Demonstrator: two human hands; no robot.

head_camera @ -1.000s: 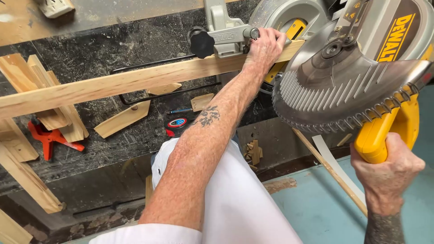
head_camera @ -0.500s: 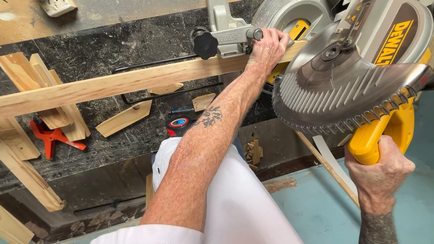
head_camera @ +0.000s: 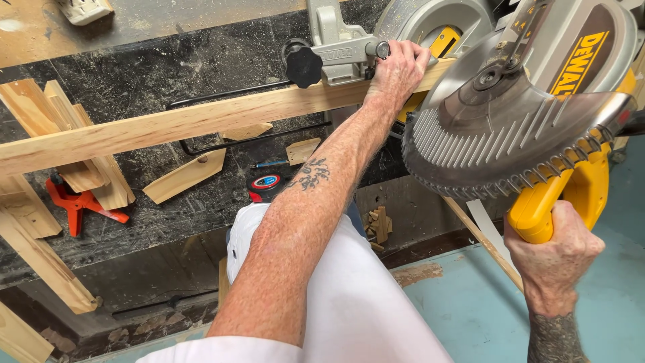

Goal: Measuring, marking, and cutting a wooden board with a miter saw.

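Two hands busy at the mitre saw point(head_camera: 517, 101): left hand point(head_camera: 396, 70) clamped down on the long wooden strip point(head_camera: 168, 124), pinning it against the saw's fence near the back edge of the dark bench point(head_camera: 134, 60); right hand point(head_camera: 554, 252) wrapped tight round the yellow handle point(head_camera: 537, 208). Blade point(head_camera: 470, 154) raised, clear of the wood. Strip runs whole from bench's left edge to under the saw, no cut visible yet. Offcuts point(head_camera: 185, 176), red clamp point(head_camera: 77, 202), tape measure point(head_camera: 267, 185) lie toward the bench's front edge

Dark dusty bench point(head_camera: 134, 74) with wood offcuts point(head_camera: 185, 176), red clamp point(head_camera: 77, 204)
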